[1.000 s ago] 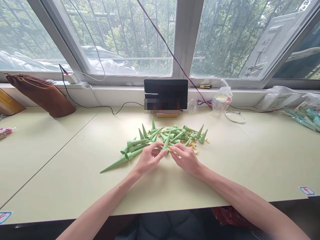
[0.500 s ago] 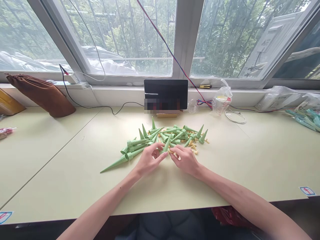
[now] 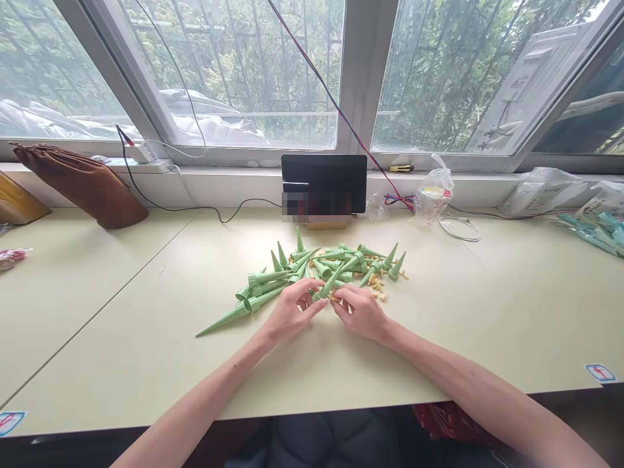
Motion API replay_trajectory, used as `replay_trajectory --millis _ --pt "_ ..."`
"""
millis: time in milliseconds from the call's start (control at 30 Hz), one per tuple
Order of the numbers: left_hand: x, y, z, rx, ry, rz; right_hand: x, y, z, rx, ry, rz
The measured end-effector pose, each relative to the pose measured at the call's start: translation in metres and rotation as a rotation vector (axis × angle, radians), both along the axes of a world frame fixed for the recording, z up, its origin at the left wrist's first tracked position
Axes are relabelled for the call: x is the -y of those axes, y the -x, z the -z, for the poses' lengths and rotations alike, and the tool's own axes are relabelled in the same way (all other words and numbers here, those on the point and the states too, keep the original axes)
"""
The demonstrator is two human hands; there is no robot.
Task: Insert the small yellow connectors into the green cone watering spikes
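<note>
My left hand (image 3: 295, 311) has its fingers closed round the base of a green plastic watering spike (image 3: 330, 283), which leans with its tip up and to the right. My right hand (image 3: 361, 313) pinches a small yellow plastic valve (image 3: 335, 298) close against that base. Whether the valve sits in the spike is hidden by my fingers. Just beyond both hands lies a heap of green spikes (image 3: 266, 277), some standing tip up. Loose yellow valves (image 3: 376, 283) are scattered to the right of the heap.
Behind the heap a black tablet (image 3: 324, 182) leans on a small cardboard stand (image 3: 325, 225). A brown pouch (image 3: 97, 185) stands at the back left. At the back right are a plastic bag (image 3: 435, 195), a coiled white cable (image 3: 459, 229) and teal pieces (image 3: 592, 231).
The spike in my left hand has tilted further to the right. Both hands have stayed in nearly the same place.
</note>
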State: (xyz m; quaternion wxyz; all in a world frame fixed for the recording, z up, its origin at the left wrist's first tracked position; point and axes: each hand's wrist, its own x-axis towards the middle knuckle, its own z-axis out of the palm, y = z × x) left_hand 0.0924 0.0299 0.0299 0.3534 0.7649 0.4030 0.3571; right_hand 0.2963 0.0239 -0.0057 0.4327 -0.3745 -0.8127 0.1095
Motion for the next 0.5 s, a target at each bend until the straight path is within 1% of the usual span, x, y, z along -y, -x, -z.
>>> replay_trajectory --millis 300,500 --pt "-0.0008 0.0005 0.0014 0.011 -0.018 0.014 -0.0012 0.0019 -0.0021 -0.157 0.132 -0.054" --pt "-0.0015 0.0016 0.0029 0.003 -0.034 0.021 0.0006 0.003 -0.0067 -0.196 0.212 -0.06"
